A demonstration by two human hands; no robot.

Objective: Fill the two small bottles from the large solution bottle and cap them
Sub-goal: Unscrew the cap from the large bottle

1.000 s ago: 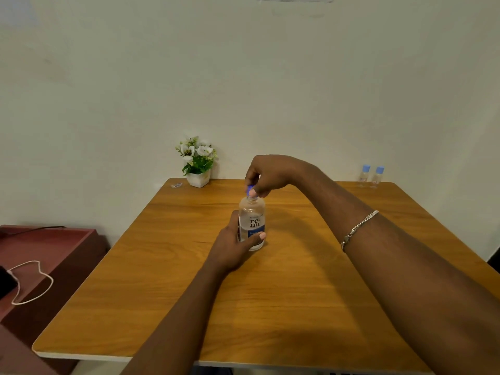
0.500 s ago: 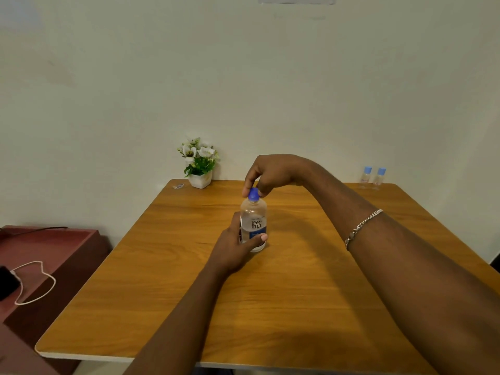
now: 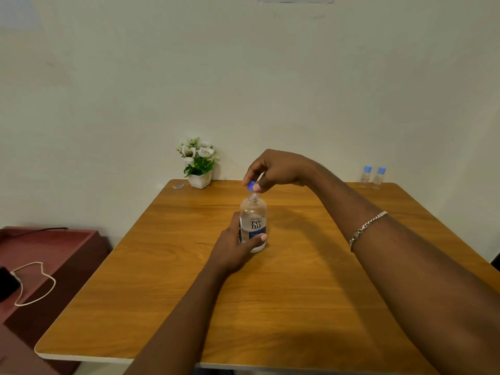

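Observation:
The large clear solution bottle (image 3: pixel 253 217) with a blue and white label stands upright at the middle of the wooden table (image 3: pixel 297 293). My left hand (image 3: pixel 234 246) grips its lower body from the left. My right hand (image 3: pixel 273 169) holds the blue cap (image 3: pixel 251 185) pinched between thumb and fingers just above the bottle's bare neck, which is open. Two small clear bottles (image 3: pixel 372 176) with light blue caps stand side by side at the far right edge of the table, against the wall.
A small white pot with white flowers (image 3: pixel 199 165) stands at the table's far left. A small flat item (image 3: pixel 178 186) lies beside it. A dark red cabinet (image 3: pixel 40 266) on the left carries a white cable and a dark phone.
The blue cap sat on the bottle's neck half a second ago. Now my right hand has lifted it off, and the neck is bare. My left hand has kept its grip.

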